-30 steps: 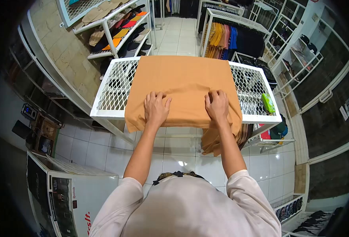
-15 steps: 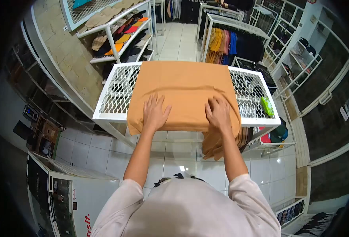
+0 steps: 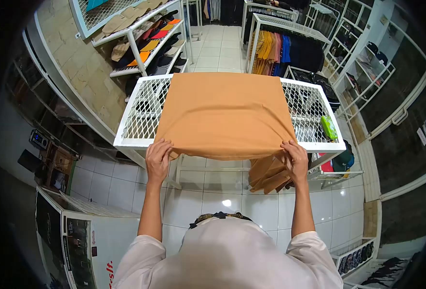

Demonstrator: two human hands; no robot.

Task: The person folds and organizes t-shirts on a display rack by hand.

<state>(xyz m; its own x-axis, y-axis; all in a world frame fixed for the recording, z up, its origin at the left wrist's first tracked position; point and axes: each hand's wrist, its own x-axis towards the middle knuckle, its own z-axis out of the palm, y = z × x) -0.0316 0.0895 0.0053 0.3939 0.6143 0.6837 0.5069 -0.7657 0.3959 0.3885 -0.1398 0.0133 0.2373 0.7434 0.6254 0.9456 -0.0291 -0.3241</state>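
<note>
An orange-tan cloth (image 3: 222, 111) lies over a white mesh-topped table (image 3: 138, 115), with a few wrinkles across its middle and its near edge hanging over the front. My left hand (image 3: 159, 156) pinches the cloth's near left corner at the table's front edge. The near right corner is gripped between the fingers of my right hand (image 3: 295, 158). Below the right side of the table hangs more brown-orange fabric (image 3: 267, 174). A green packet (image 3: 328, 127) rests on the mesh at the right, apart from the cloth.
Shelves with caps (image 3: 145, 48) stand at the back left. Beyond the table on the right is a rack of shirts (image 3: 271, 48). A white box-like cabinet (image 3: 121, 231) is at the lower left. Glass doors (image 3: 406, 144) line the right side.
Both hands have moved from lying flat on the cloth outward and back to its near corners and now grip them. The cloth looks smoother and wider at its near edge.
</note>
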